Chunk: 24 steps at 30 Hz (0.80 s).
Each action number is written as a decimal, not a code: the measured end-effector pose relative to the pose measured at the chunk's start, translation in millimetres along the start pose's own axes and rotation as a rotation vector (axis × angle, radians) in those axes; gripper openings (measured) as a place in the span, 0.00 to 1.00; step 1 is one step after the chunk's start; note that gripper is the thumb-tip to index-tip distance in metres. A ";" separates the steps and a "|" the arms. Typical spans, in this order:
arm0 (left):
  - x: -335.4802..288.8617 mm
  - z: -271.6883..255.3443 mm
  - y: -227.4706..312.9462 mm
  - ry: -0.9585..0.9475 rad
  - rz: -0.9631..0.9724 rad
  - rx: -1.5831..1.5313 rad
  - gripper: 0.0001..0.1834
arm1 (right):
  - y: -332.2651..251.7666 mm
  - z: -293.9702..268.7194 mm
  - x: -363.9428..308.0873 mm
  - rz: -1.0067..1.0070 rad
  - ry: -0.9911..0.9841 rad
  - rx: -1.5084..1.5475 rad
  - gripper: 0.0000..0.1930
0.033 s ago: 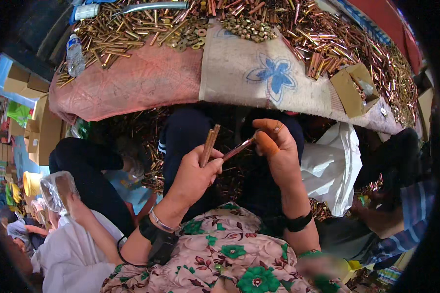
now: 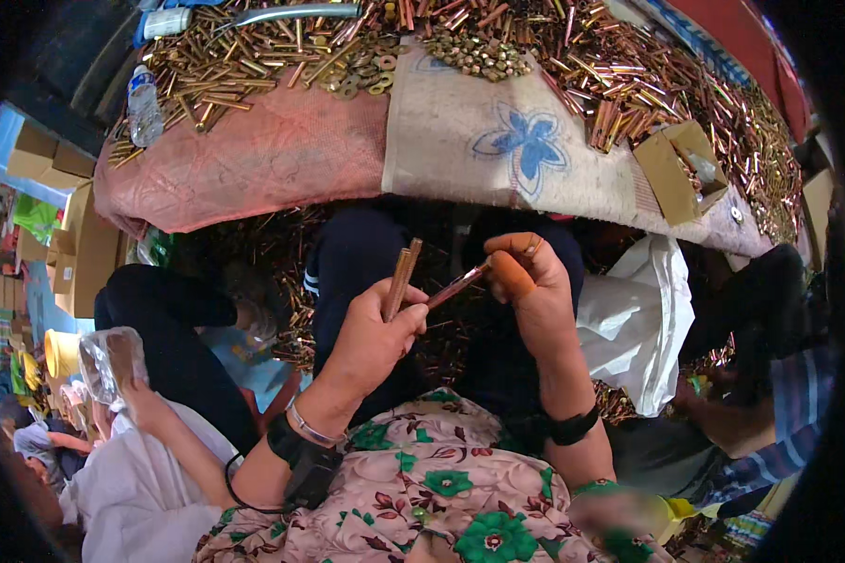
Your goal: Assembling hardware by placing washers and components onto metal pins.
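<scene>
Right hand [image 2: 537, 274] slightly shifted, slanted rod [image 2: 455, 287] partly hidden by left fingers [image 2: 407, 325]

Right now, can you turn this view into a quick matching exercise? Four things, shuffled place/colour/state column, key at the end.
Things
1. Left hand
2. Right hand
3. Bottle
4. Nuts

Place, colour or state
A. In a heap beyond the blue flower
B. Has an orange finger cover
C. Clear, at the left end of the pink cloth
D. Holds several rods, two of them side by side

Pairs: 1-D, 2-B, 3-C, 4-A
</scene>
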<state>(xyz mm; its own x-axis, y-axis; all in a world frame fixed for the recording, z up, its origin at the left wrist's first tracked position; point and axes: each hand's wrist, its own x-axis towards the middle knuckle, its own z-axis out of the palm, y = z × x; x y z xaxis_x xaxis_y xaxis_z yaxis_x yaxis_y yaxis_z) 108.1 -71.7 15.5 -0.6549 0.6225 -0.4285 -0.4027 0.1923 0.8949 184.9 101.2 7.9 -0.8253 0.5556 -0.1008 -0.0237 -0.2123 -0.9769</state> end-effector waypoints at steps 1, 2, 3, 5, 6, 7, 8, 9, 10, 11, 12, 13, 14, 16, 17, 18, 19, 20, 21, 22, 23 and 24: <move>-0.8 0.2 -1.6 0.002 0.010 0.008 0.10 | 3.1 -3.1 -0.4 0.010 -0.006 -0.011 0.04; -1.1 1.4 -3.0 0.003 0.020 0.016 0.09 | 4.2 -5.3 -1.1 0.018 -0.010 -0.022 0.04; -1.8 2.6 -3.6 0.004 0.030 0.025 0.09 | 2.7 -5.8 -2.3 0.051 -0.002 0.002 0.04; -2.0 4.4 -3.5 0.028 0.044 0.062 0.09 | -0.6 -5.2 -4.2 0.119 0.012 0.054 0.04; -2.0 4.2 -3.9 0.042 0.049 0.081 0.09 | -2.0 -2.9 -5.0 0.131 0.021 0.079 0.04; -2.0 3.3 -5.1 0.045 0.052 0.079 0.08 | -3.5 0.6 -6.0 0.144 0.029 0.104 0.04; -3.3 2.6 -4.2 0.047 0.057 0.078 0.08 | -6.5 3.1 -7.2 0.153 0.038 0.129 0.04; -4.8 2.2 -3.0 0.049 0.062 0.077 0.08 | -6.4 0.7 -7.3 0.118 0.021 0.025 0.04; -6.6 2.5 -1.2 0.048 0.062 0.080 0.08 | -4.5 -4.6 -6.6 0.082 0.003 -0.080 0.04; -6.2 4.0 -2.0 0.039 0.060 0.079 0.08 | -1.7 -9.0 -6.5 0.048 -0.008 -0.188 0.04; -5.9 5.1 -2.5 0.032 0.058 0.079 0.08 | -0.5 -9.7 -7.2 0.062 -0.008 -0.124 0.05; -5.3 5.4 -2.8 0.033 0.067 0.085 0.08 | 0.3 -10.0 -8.0 0.076 -0.008 -0.060 0.05; -5.7 4.2 -2.4 0.044 0.075 0.094 0.08 | 1.4 -8.5 -8.2 0.091 -0.017 0.010 0.05; -7.4 1.6 -1.6 0.058 0.078 0.100 0.08 | 0.6 -3.6 -10.0 0.022 -0.060 -0.026 0.06; -8.2 1.5 0.2 0.053 0.074 0.097 0.09 | -1.2 -2.9 -11.3 -0.016 -0.076 -0.047 0.06; -8.9 1.6 1.1 0.047 0.071 0.093 0.09 | -0.2 -5.6 -11.2 -0.038 -0.077 -0.138 0.06; -9.5 2.0 1.1 0.042 0.067 0.074 0.08 | 2.4 -10.5 -10.3 -0.060 -0.079 -0.229 0.06; -10.7 2.4 1.7 0.038 0.066 0.057 0.08 | 2.8 -12.8 -10.1 -0.084 -0.082 -0.318 0.06; -11.9 2.8 2.2 0.034 0.064 0.040 0.08 | 1.0 -11.4 -10.8 -0.039 -0.078 -0.213 0.06; -12.6 2.9 1.9 0.033 0.069 0.039 0.08 | -1.1 -9.0 -11.7 0.005 -0.075 -0.108 0.06; -12.8 2.3 0.1 0.032 0.072 0.039 0.08 | -1.6 -6.9 -12.5 0.052 -0.073 -0.003 0.05; -13.2 2.1 -1.0 0.032 0.076 0.038 0.08 | -1.5 -5.9 -13.5 0.022 -0.065 -0.013 0.05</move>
<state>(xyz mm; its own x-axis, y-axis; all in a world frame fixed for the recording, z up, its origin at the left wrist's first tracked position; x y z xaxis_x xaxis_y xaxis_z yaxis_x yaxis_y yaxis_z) 118.5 -78.5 20.5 -0.7029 0.6119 -0.3628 -0.3272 0.1747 0.9287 199.3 98.8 9.5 -0.8606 0.4973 -0.1097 0.0015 -0.2128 -0.9771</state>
